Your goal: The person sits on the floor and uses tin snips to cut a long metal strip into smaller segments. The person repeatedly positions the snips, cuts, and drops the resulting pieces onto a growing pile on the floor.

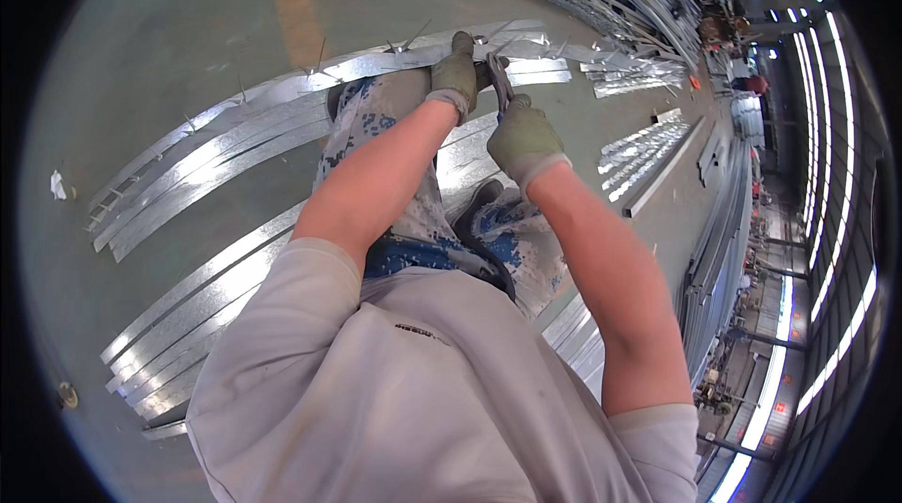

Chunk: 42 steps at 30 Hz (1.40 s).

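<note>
Head view: pliers were gripped by the gloved right hand, the left hand was clamped on a steel strip on the floor; wire-twisting seemed underway, and a firm squeeze was judged needed next.

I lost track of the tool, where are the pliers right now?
In the head view, the pliers sit upper centre, gripped between the gloved left hand and gloved right hand, just above the curved metal strips on the floor.
</note>
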Each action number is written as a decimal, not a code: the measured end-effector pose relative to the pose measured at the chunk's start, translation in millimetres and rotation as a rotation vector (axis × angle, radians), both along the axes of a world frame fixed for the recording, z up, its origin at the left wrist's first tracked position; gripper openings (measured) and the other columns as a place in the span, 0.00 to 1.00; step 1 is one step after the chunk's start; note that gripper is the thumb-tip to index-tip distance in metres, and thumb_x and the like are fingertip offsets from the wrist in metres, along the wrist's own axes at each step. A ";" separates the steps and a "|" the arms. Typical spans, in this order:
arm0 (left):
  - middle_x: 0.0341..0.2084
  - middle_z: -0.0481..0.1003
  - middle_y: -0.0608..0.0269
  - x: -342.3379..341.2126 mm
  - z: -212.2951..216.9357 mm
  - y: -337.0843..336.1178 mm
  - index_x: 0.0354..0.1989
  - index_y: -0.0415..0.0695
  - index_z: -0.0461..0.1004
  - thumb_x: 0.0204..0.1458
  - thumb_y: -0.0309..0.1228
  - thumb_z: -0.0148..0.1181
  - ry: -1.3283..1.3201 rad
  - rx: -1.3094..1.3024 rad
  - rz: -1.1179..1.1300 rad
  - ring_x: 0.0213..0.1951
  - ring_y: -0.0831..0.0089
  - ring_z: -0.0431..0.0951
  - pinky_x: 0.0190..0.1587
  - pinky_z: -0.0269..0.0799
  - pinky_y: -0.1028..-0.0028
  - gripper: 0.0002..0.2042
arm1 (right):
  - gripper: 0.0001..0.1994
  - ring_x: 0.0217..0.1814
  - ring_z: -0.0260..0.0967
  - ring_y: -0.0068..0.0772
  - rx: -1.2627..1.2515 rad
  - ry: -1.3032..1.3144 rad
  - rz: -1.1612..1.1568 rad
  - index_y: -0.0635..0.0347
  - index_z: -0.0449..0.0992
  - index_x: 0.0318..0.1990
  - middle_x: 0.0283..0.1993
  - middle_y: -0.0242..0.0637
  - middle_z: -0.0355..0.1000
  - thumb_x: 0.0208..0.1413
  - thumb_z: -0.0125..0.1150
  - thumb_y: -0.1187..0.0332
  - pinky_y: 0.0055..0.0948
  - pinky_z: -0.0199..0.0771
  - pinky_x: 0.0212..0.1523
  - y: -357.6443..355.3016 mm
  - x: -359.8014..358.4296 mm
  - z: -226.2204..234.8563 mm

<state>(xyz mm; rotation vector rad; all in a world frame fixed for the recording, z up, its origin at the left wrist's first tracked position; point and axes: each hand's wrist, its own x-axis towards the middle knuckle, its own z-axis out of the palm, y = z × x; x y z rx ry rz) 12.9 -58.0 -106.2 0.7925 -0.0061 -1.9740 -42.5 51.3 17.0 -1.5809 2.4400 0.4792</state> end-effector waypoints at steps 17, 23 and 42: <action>0.42 0.88 0.45 -25.2 -22.6 -0.9 0.57 0.36 0.77 0.75 0.52 0.56 -0.107 -0.058 -0.068 0.41 0.54 0.91 0.50 0.90 0.61 0.26 | 0.43 0.70 0.78 0.60 -0.113 0.025 -0.094 0.70 0.63 0.73 0.70 0.59 0.74 0.64 0.73 0.46 0.57 0.82 0.64 7.2 -22.8 -17.8; 0.43 0.88 0.44 -15.0 -14.5 5.7 0.60 0.36 0.76 0.76 0.52 0.56 -0.105 -0.009 -0.063 0.43 0.53 0.91 0.49 0.91 0.60 0.26 | 0.33 0.69 0.77 0.63 -0.175 0.097 -0.066 0.63 0.65 0.72 0.69 0.57 0.74 0.74 0.61 0.45 0.69 0.80 0.54 15.4 -35.4 -31.2; 0.49 0.84 0.41 -12.8 -3.7 9.8 0.61 0.46 0.71 0.74 0.51 0.61 0.066 -0.172 0.004 0.49 0.51 0.90 0.50 0.93 0.56 0.22 | 0.30 0.40 0.79 0.27 -0.499 -1.540 -0.445 0.63 0.80 0.67 0.46 0.31 0.77 0.54 0.78 0.75 0.28 0.84 0.43 14.2 -98.5 -9.9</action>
